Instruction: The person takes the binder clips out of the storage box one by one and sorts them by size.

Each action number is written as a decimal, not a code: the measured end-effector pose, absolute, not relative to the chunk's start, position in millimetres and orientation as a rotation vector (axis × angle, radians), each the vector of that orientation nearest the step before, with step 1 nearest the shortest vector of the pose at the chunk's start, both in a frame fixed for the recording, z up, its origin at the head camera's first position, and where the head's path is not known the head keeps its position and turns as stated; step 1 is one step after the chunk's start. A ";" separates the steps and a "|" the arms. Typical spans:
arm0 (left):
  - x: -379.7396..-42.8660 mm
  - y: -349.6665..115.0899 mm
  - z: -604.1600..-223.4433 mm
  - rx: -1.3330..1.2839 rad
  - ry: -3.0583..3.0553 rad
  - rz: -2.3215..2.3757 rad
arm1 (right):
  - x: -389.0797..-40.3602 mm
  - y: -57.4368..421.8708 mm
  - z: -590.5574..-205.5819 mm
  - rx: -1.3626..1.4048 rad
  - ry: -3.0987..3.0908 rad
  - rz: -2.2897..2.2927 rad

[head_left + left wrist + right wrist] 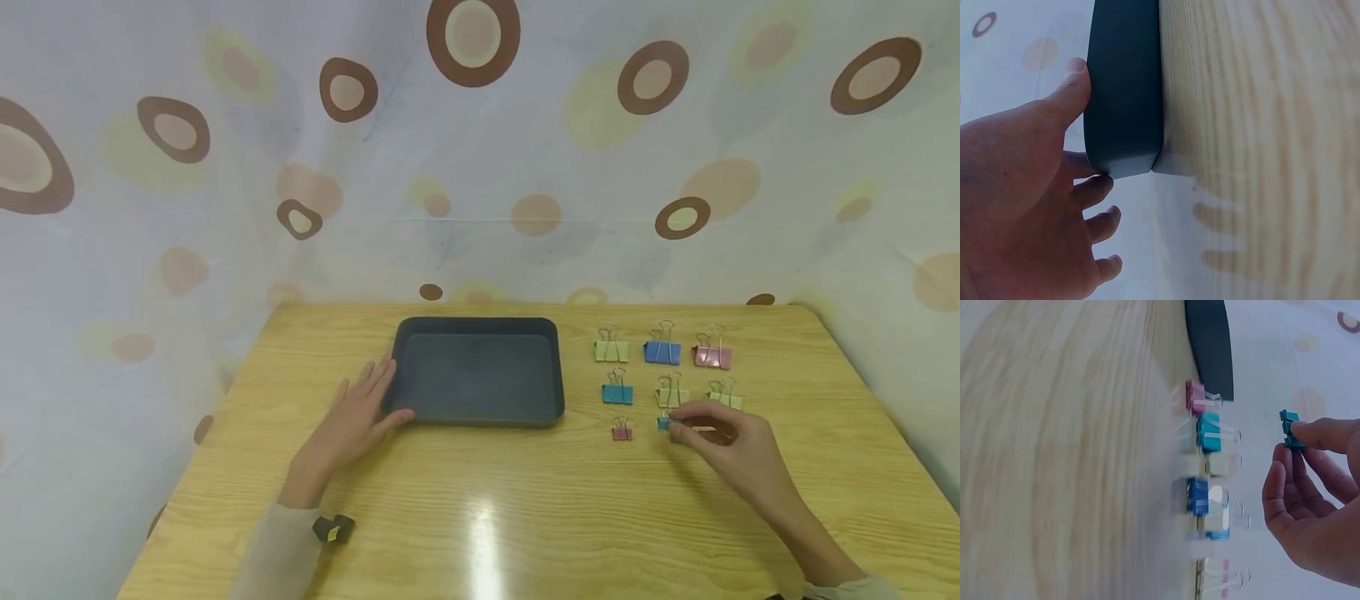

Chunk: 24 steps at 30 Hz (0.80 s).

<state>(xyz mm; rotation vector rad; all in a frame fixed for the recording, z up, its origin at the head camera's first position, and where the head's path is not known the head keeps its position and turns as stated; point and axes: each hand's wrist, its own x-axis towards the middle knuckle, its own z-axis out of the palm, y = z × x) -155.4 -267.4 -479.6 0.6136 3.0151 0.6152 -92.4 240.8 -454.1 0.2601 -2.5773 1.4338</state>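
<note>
A small teal binder clip (1291, 428) is pinched between the thumb and fingers of my right hand (731, 442), raised above the table in the right wrist view. My left hand (352, 421) rests against the near left corner of a dark rectangular tray (480, 419), its thumb and a fingertip touching the outer wall (1122, 94). The tray holds nothing. Right of it, binder clips stand in rows: yellow-green (611, 351), blue (662, 352), pink (712, 357), teal (617, 393) and small pink (622, 434). A dark blue clip (1197, 495) is largely hidden by my right hand in the head view.
The wooden table (480, 483) ends at the back against a patterned curtain (480, 167), which also hangs at both sides. More yellow-green clips (672, 397) stand close by my right hand. A black band with a small device (333, 528) is at my left wrist.
</note>
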 end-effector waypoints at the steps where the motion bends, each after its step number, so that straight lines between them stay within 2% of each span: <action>1: -155.0 -267.5 -479.6 0.613 3.013 0.613 | -90.5 245.7 -456.2 0.249 -2.584 1.424; 12: -152.6 -271.8 -481.9 0.641 3.025 0.666 | -87.3 297.1 -478.4 0.132 -2.674 1.320; 24: -154.5 -276.3 -483.1 0.630 3.007 0.662 | -91.1 315.1 -482.6 0.025 -2.875 1.160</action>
